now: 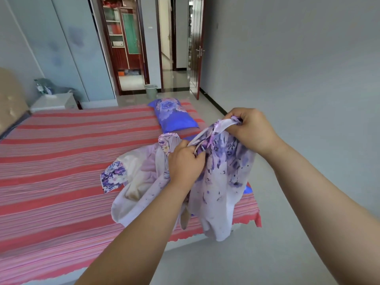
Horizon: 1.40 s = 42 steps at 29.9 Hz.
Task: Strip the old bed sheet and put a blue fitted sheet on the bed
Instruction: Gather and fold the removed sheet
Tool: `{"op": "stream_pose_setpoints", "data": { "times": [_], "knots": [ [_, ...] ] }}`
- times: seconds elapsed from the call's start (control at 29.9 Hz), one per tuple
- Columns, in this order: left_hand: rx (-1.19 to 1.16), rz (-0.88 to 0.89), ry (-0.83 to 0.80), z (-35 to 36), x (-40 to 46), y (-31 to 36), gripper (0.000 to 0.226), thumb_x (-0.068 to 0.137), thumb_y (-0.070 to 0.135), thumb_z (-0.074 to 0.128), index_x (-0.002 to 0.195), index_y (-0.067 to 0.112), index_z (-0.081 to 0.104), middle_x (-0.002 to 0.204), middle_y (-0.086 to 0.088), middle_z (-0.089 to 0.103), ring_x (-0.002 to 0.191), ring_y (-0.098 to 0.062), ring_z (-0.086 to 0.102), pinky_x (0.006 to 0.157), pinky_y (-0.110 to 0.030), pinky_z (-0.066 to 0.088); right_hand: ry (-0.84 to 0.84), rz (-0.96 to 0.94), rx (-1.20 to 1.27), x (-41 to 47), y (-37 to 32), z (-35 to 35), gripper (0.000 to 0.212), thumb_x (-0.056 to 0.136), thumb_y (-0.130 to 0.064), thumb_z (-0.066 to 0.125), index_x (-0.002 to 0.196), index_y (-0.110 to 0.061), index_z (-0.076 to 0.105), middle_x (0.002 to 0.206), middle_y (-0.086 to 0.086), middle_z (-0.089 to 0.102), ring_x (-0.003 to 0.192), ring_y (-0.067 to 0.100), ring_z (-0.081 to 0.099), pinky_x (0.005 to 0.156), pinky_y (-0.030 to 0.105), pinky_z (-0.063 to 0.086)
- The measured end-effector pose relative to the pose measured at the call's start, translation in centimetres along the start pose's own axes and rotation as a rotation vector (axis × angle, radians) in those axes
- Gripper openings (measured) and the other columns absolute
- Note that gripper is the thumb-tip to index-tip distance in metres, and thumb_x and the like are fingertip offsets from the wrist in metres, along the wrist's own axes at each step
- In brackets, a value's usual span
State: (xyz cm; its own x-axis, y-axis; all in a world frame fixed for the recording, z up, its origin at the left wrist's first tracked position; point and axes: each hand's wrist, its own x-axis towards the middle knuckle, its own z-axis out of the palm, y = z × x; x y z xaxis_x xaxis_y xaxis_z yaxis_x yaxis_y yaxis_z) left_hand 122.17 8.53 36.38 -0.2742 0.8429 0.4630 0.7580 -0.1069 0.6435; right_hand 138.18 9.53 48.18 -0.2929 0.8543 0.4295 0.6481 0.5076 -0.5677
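Head view, the only one. Standing at the foot corner of the bed [61, 161], looking along it toward the headboard at nine o'clock. Holding a pale floral sheet [218, 182] bunched up in the air over the corner at about four o'clock of the mattress, its lower folds draping down onto the red striped cover [61, 140] and over the edge. Left hand [185, 161] gripping a gathered fold near the middle of the bundle, fingers curled round the cloth. Right hand [253, 128] pinching an edge or hem higher up, at one o'clock from the left, the two hands close but apart with a taut band of fabric running between them. Lying beyond, at twelve o'clock from the hands, a blue floral pillow [172, 114] resting on the striped cover near the far side.

Judging by the hold, sorting or gathering the floral sheet, whether the old one coming off or the new one being found by its edge cannot be told. Doing it well probably meaning feeding the hem hand over hand until a corner shows, keeping the loose bulk on the bed rather than trailing to the floor, and keeping clear of the pillow.
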Motion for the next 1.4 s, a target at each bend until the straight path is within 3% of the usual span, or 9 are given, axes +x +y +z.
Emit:
{"op": "stream_pose_setpoints", "data": {
  "times": [0.13,0.33,0.57,0.67,0.84,1.0,1.1,1.3,1.4],
  "knots": [
    [0.195,-0.238,-0.082,0.6,0.3,-2.0,0.031,0.083,0.029,0.054,0.109,0.019,0.068,0.119,-0.009,0.055,0.112,-0.032,0.048,0.092,-0.04,0.037,0.043,-0.037,0.027,-1.1,0.5,0.1,0.007,0.08,-0.019,0.063,0.077,-0.021,0.068,0.078,-0.002,0.069,0.075,0.021,0.062,0.069,0.038,0.052],
    [0.293,-0.414,0.017,0.4,1.3,-6.9,0.037,0.086,0.03,0.053,0.116,0.011,0.064,0.123,-0.01,0.053,0.114,-0.033,0.045,0.096,-0.045,0.033,0.205,0.063,0.239,-1.6,2.3,-0.4,0.036,0.079,-0.003,0.059,0.067,-0.037,0.062,0.069,-0.025,0.064,0.067,-0.004,0.057,0.06,0.011,0.043],
    [0.097,-0.746,0.078,-3.2,4.5,-10.7,0.044,0.089,0.025,0.044,0.127,0.006,0.054,0.138,-0.017,0.043,0.126,-0.038,0.039,0.105,-0.049,0.033,0.351,0.085,0.493,-0.8,4.0,-1.1,0.027,0.082,-0.007,0.062,0.07,-0.031,0.065,0.078,-0.014,0.065,0.068,-0.003,0.057,0.066,0.011,0.044],
    [0.176,-0.613,0.366,-7.6,6.7,-9.5,0.041,0.083,0.02,0.053,0.12,0.004,0.058,0.133,-0.015,0.043,0.12,-0.038,0.043,0.098,-0.053,0.035,0.378,0.114,0.51,0.3,5.7,-0.8,0.022,0.084,-0.003,0.058,0.078,-0.023,0.066,0.079,-0.011,0.065,0.065,-0.005,0.057,0.065,0.011,0.044],
    [0.383,-0.037,0.803,-14.1,10.8,-4.2,0.051,0.073,0.023,0.055,0.123,0.015,0.052,0.141,-0.004,0.042,0.118,-0.03,0.044,0.096,-0.036,0.026,0.547,0.253,0.495,4.1,8.9,-0.3,0.021,0.09,-0.01,0.055,0.079,-0.029,0.058,0.069,-0.016,0.057,0.058,0.001,0.05,0.059,0.019,0.041],
    [0.636,-0.405,0.129,-12.4,8.7,-11.5,0.064,0.082,0.038,0.062,0.139,0.02,0.038,0.147,-0.008,0.032,0.129,-0.035,0.033,0.105,-0.055,0.028,0.7,0.332,0.528,6.3,10.5,-1.0,0.017,0.09,-0.016,0.054,0.079,-0.029,0.056,0.079,-0.005,0.06,0.073,0.01,0.053,0.069,0.022,0.04],
    [0.544,-0.55,-0.19,-9.7,6.3,-16.2,0.052,0.092,0.019,0.048,0.142,0.014,0.036,0.15,-0.01,0.029,0.137,-0.034,0.026,0.11,-0.05,0.025,0.646,0.252,0.443,7.1,8.6,0.2,0.013,0.088,-0.015,0.053,0.083,-0.027,0.057,0.083,-0.003,0.06,0.07,0.007,0.053,0.065,0.02,0.041],
    [0.228,-0.684,0.15,-9.9,3.7,-20.8,0.04,0.085,0.006,0.044,0.122,0.016,0.058,0.124,-0.02,0.046,0.104,-0.041,0.051,0.087,-0.043,0.042,0.57,0.22,0.405,7.6,6.0,4.0,0.014,0.084,-0.02,0.052,0.089,-0.03,0.062,0.105,0.003,0.064,0.085,0.01,0.057,0.072,0.015,0.043],
    [-0.303,-0.998,0.242,-9.4,3.2,-23.5,0.015,0.092,0.0,0.04,0.085,0.005,0.054,0.069,-0.017,0.06,0.067,-0.03,0.05,0.059,-0.034,0.04,0.49,0.246,0.407,7.8,5.0,6.4,0.015,0.084,-0.02,0.052,0.088,-0.028,0.064,0.097,0.002,0.065,0.084,0.014,0.06,0.074,0.027,0.046]
  ]
}}
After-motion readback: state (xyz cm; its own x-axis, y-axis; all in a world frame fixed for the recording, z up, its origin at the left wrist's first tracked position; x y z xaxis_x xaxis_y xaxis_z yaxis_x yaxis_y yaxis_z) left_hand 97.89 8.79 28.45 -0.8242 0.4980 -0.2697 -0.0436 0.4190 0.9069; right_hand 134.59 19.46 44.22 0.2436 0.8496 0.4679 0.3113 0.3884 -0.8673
